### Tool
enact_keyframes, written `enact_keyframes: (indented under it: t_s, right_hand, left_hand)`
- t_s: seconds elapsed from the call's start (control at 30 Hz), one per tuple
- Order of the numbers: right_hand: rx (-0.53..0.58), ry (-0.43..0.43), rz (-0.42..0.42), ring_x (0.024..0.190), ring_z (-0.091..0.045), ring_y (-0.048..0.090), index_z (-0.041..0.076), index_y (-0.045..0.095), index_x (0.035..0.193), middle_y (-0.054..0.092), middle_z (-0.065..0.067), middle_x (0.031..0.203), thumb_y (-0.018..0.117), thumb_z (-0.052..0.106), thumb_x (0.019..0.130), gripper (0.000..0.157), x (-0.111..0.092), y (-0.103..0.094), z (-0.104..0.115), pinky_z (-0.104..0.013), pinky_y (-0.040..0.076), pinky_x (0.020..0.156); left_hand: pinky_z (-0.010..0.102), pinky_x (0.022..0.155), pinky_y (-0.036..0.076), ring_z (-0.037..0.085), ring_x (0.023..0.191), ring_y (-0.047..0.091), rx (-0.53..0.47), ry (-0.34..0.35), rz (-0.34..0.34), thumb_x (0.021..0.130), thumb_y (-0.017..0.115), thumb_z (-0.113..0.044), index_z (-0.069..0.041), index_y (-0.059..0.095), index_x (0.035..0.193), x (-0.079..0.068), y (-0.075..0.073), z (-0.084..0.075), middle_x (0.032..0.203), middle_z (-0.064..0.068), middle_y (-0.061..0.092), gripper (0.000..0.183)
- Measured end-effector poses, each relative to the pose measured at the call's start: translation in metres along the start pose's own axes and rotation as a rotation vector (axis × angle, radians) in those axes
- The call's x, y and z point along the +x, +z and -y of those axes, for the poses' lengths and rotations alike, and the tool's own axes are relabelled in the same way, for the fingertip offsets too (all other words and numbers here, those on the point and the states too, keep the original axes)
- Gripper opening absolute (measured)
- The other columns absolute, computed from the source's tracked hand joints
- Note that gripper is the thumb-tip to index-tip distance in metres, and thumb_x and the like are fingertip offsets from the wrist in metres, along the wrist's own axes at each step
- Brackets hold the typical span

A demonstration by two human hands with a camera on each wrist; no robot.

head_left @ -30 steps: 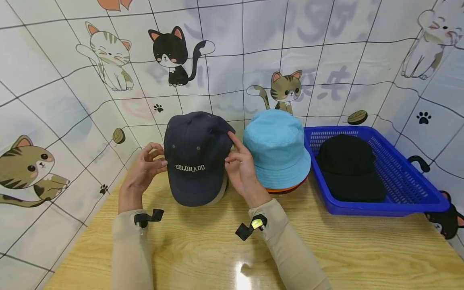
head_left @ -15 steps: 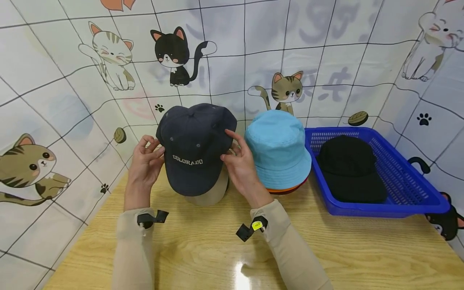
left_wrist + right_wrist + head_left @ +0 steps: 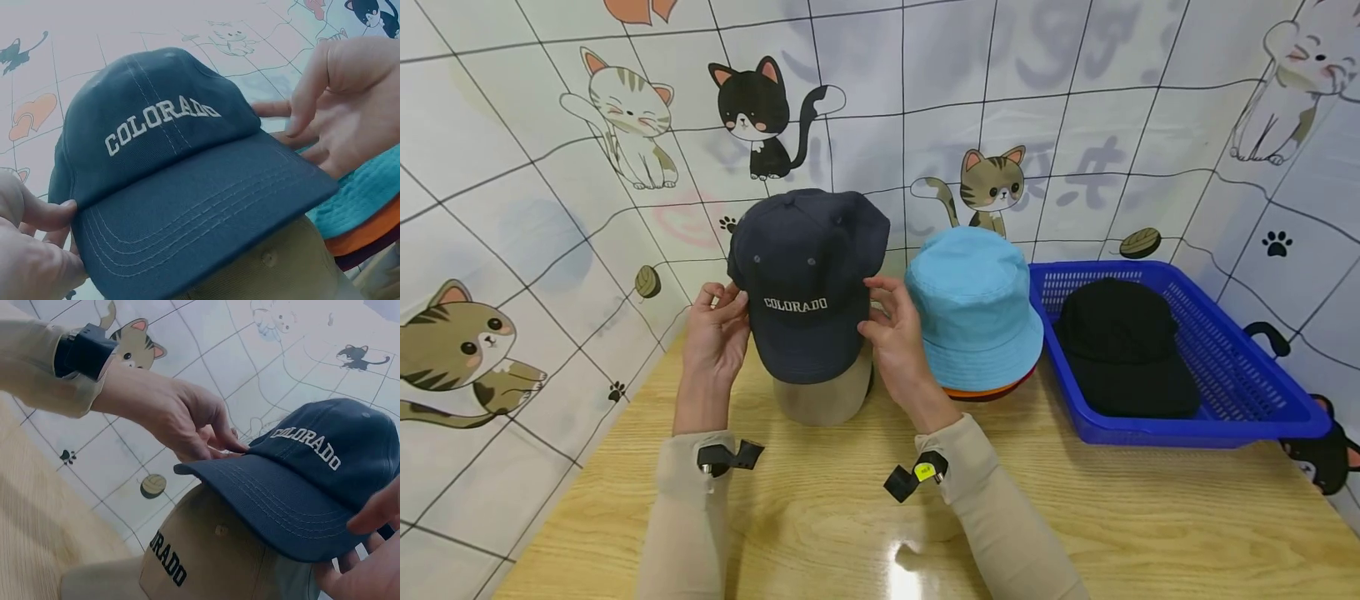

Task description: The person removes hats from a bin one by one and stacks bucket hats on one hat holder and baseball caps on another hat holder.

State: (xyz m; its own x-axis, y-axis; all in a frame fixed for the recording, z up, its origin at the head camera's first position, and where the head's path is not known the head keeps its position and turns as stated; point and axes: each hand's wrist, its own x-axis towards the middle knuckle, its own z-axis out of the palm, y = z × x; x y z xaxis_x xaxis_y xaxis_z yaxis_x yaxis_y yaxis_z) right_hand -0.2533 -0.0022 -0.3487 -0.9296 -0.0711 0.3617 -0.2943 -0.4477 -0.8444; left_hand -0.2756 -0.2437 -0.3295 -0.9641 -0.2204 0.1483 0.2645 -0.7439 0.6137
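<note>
Left hand (image 3: 713, 346) and right hand (image 3: 901, 346) pinch navy cap (image 3: 808, 258) between them, above tan cap (image 3: 822, 400) | wood-grain counter (image 3: 820, 525) beneath | cat-print wall (image 3: 872, 92) beyond | blue basket (image 3: 1187, 432) rightward of both

Cat-print backdrop (image 3: 865, 125) behind wooden table (image 3: 820, 525)

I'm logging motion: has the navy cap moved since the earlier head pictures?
Yes, upward: the navy cap is higher against the blue basket, exposing more of the beige cap beneath.
</note>
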Motion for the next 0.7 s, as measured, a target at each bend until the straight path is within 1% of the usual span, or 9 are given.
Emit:
enact_keyframes:
  t_s: [0.13,0.2,0.23,0.33,0.37,0.43,0.5,0.6,0.7]
  right_hand:
    - [-0.112,0.038,-0.025,0.093,-0.019,0.059,0.01,0.049,0.111,0.053,-0.007,0.123,0.049,-0.023,0.087,0.041,0.0,-0.001,-0.002,-0.028,0.046,0.08]
    - [-0.171,0.062,-0.01,0.099,-0.022,0.06,0.008,0.052,0.106,0.054,-0.011,0.127,0.053,-0.02,0.089,0.033,0.0,-0.001,-0.003,-0.03,0.048,0.084]
    - [-0.195,0.073,0.0,0.109,-0.024,0.061,0.005,0.055,0.106,0.054,-0.013,0.133,0.055,-0.018,0.09,0.028,-0.001,-0.001,-0.003,-0.032,0.05,0.091]
    - [-0.212,0.106,0.035,0.136,-0.032,0.055,-0.002,0.062,0.118,0.049,-0.016,0.15,0.057,-0.013,0.094,0.027,-0.001,-0.001,-0.004,-0.042,0.049,0.109]
    - [-0.207,0.117,0.046,0.142,-0.035,0.051,-0.003,0.061,0.124,0.045,-0.018,0.156,0.057,-0.012,0.095,0.031,-0.001,-0.001,-0.005,-0.045,0.048,0.112]
    - [-0.191,0.127,0.059,0.146,-0.037,0.047,-0.004,0.059,0.131,0.041,-0.018,0.158,0.055,-0.011,0.096,0.036,0.0,-0.002,-0.005,-0.046,0.047,0.113]
    - [-0.175,0.141,0.072,0.14,-0.039,0.054,-0.004,0.057,0.134,0.046,-0.021,0.154,0.055,-0.01,0.097,0.038,0.001,-0.002,-0.005,-0.042,0.053,0.105]
    - [-0.196,0.184,0.068,0.132,-0.039,0.059,-0.003,0.058,0.134,0.05,-0.021,0.147,0.056,-0.008,0.096,0.038,0.002,-0.002,-0.004,-0.036,0.057,0.096]
    - [-0.204,0.242,0.074,0.121,-0.037,0.063,-0.002,0.059,0.134,0.054,-0.018,0.135,0.057,-0.005,0.097,0.037,0.003,-0.003,-0.003,-0.037,0.059,0.091]
  left_hand:
    - [0.028,0.071,0.051,0.019,0.075,0.058,-0.065,-0.036,-0.028,0.094,0.05,0.024,-0.006,0.046,0.08,0.002,-0.002,0.003,0.092,0.01,0.062,0.033]
    - [0.028,0.071,0.052,0.019,0.079,0.061,-0.062,-0.028,-0.057,0.094,0.051,0.024,-0.005,0.047,0.079,0.004,-0.002,0.004,0.093,0.011,0.06,0.033]
    - [0.027,0.071,0.053,0.019,0.08,0.061,-0.047,-0.021,-0.073,0.094,0.051,0.024,-0.005,0.047,0.079,0.005,-0.002,0.005,0.095,0.011,0.06,0.033]
    - [0.025,0.071,0.054,0.018,0.084,0.062,0.014,-0.007,-0.103,0.094,0.053,0.022,-0.005,0.049,0.079,0.006,-0.004,0.005,0.1,0.01,0.057,0.031]
    - [0.025,0.072,0.055,0.019,0.085,0.063,0.035,-0.004,-0.106,0.094,0.055,0.021,-0.005,0.049,0.079,0.007,-0.005,0.006,0.101,0.01,0.057,0.031]
    - [0.024,0.072,0.056,0.018,0.085,0.063,0.066,-0.014,-0.103,0.094,0.058,0.019,-0.006,0.051,0.08,0.008,-0.006,0.005,0.104,0.01,0.055,0.029]
    - [0.023,0.073,0.056,0.017,0.085,0.064,0.095,-0.028,-0.095,0.094,0.06,0.018,-0.005,0.052,0.081,0.009,-0.008,0.005,0.105,0.01,0.054,0.027]
    - [0.022,0.072,0.056,0.014,0.082,0.065,0.166,-0.057,-0.087,0.095,0.062,0.015,-0.006,0.052,0.084,0.009,-0.01,0.002,0.105,0.009,0.054,0.025]
    - [0.021,0.069,0.056,0.011,0.076,0.066,0.252,-0.095,-0.091,0.096,0.063,0.01,-0.008,0.052,0.087,0.007,-0.014,-0.003,0.097,0.007,0.055,0.023]
